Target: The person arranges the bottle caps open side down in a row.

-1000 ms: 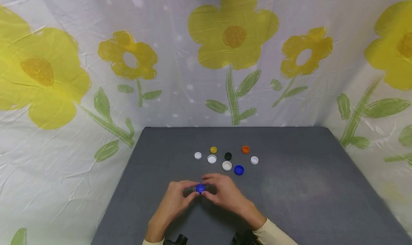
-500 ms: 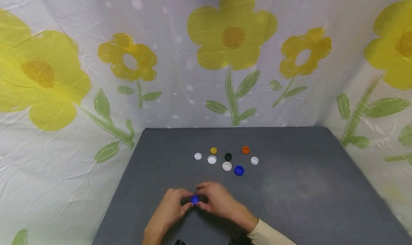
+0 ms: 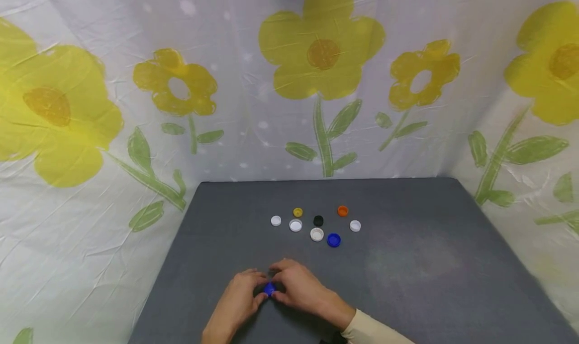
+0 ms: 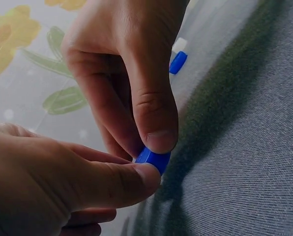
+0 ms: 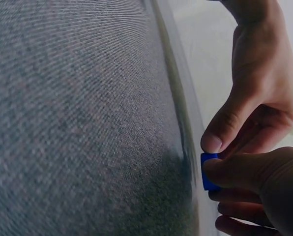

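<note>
Small blue cap [image 3: 269, 289] is held btwn both hands, at the near part of the grey surface [image 3: 407, 263], left of centre in head view. L hand [image 3: 237, 299]: clamped on the cap from its left side, thumb and fingers closed on the rim. R hand [image 3: 300, 286]: clamped on the same cap from the right, thumb on the near side, fingers beyond. In the L wrist view both thumb tips are seen pressed on the cap, close to each other. Contact btwn cap and surface can't be confirmed; the underside is mostly hidden by the thumbs.

Other caps are spread in a loose group farther out, well apart from the hands. Far side: yellow cap [image 3: 297, 212] on the left, orange cap [image 3: 343, 211] on the right, w/ dark cap [image 3: 318, 220] btwn them, slightly nearer. Leftmost: small white cap [image 3: 276, 220]. Wider white cap [image 3: 295, 225] is set just nearer than the yellow one. Off-white cap [image 3: 316, 234] is placed just beside the larger blue cap [image 3: 333, 240], which is nearest the hands. Rightmost: another white cap [image 3: 355, 226].

R forearm is covered by a cream sleeve [image 3: 373, 329]. Bkgd: surface is backed by a pale sheet [image 3: 246, 103] printed w/ yellow flowers and green leaves.
</note>
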Available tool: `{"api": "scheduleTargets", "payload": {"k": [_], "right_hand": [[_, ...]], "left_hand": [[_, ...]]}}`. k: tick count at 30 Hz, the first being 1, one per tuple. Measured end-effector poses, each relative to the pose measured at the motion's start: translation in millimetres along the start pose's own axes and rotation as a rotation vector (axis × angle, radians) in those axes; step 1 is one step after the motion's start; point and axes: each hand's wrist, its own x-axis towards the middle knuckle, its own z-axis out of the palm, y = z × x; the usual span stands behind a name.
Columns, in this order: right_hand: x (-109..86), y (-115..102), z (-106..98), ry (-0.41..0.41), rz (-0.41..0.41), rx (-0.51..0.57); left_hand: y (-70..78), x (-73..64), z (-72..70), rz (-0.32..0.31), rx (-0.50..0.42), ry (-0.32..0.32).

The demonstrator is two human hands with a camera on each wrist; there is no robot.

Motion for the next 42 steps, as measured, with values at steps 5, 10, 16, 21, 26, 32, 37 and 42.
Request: {"api": "scheduleTargets", "payload": {"k": [5, 10, 16, 21, 26, 32, 37, 42], "right_hand": [[0.4, 0, 3, -0.02, -0.031, -0.024], [-0.3, 0, 7, -0.039, -0.034, -0.048], [-0.7, -3, 7, -0.074, 0.007, -0.021], [-1.4, -6, 5, -0.089, 0.023, -0.001], [-2.0, -5, 4, -0.085, -0.004, 0.0], [4.1, 5, -10, -0.063, -0.005, -0.037], [13.2, 21, -27, -0.043, 0.034, -0.067], [24.8, 39, -46, -0.01, 0.067, -0.095]], "left_hand": [[-0.1, -0.9, 1.2, -0.055, 0.001, -0.088], [-1.2, -3.7, 4.5, -0.073, 0.003, -0.115], [-2.3, -5.7, 7.1, -0.095, -0.013, -0.099], [-2.7, -6.6, 7.0, -0.081, -0.018, -0.1], [-5.1, -7.4, 5.1, -0.043, -0.027, -0.077], [-7.8, 1.9, -12.0, -0.073, -0.024, -0.05], [-14.7, 18.0, -27.7, -0.091, 0.037, 0.002], [-21.1, 36.7, -41.5, -0.078, 0.1, 0.038]]}}
